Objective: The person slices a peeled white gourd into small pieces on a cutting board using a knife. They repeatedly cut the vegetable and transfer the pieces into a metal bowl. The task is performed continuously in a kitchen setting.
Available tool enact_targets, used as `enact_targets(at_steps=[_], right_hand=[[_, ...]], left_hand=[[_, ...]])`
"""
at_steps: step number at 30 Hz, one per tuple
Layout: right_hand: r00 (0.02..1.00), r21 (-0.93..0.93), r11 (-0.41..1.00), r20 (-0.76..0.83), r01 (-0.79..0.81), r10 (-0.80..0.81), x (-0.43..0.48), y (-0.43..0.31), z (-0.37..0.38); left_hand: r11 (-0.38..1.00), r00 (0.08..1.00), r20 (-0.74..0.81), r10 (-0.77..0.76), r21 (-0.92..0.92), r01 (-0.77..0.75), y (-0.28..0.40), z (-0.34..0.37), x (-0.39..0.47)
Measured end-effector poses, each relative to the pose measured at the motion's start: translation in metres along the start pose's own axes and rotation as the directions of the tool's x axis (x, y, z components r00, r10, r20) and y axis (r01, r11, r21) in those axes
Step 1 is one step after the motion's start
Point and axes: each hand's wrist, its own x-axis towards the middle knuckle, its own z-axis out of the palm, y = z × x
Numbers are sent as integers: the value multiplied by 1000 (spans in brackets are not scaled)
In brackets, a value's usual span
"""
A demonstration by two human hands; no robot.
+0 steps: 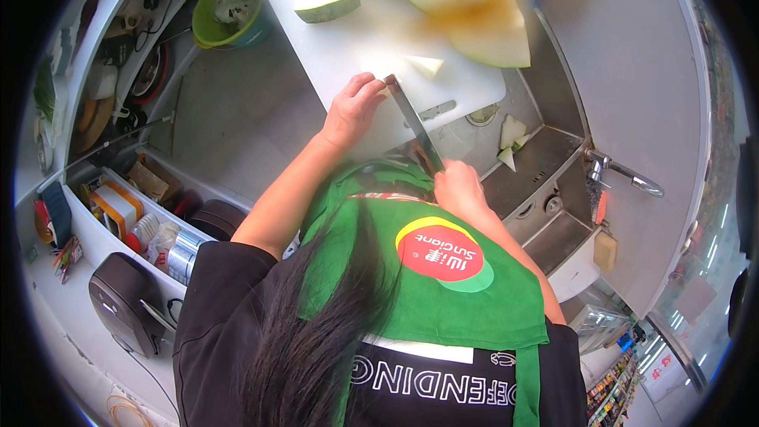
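My right hand [459,187] is closed around the handle of a kitchen knife [413,121]. Its blade slants up and left across a white plastic cutting board [356,41]. Beside the knife's tip are the bent fingers of my left hand [354,108]; glare makes it unclear whether they pinch a small pale piece. A white melon-flesh scrap [425,66] lies just right of the tip. Farther up the board are a green-rinded melon chunk [327,1] and several larger pale wedges, including a broad melon wedge [495,41] at the right.
Under the board's right corner is a steel sink [557,80] with melon trimmings [511,133] in it. A faucet [622,173] stands at its right. A green bucket [228,18] is at upper left. An open drawer [142,219] at left holds packages and cups.
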Motion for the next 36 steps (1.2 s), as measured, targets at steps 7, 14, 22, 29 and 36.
enact_targets(at_steps=[7,14,22,29,36], right_hand=[[999,78,997,-45,6,-3,7,6,5],[998,110,992,13,-63,62,4,-4,-1],[997,109,991,-6,-80,81,1,-12,5],[990,96,985,35,-141,139,9,-3,16],[978,-53,980,69,-191,195,-24,33,-2]], left_hand=[[1000,1000,4,-13,-14,13,1,0,2],[1000,1000,-9,-11,-20,11,3,0,2],[999,999,-9,-34,-26,34,0,1,-2],[999,1000,-12,-27,-24,27,0,4,-3],[981,974,180,-135,-116,158,-8,-19,10]])
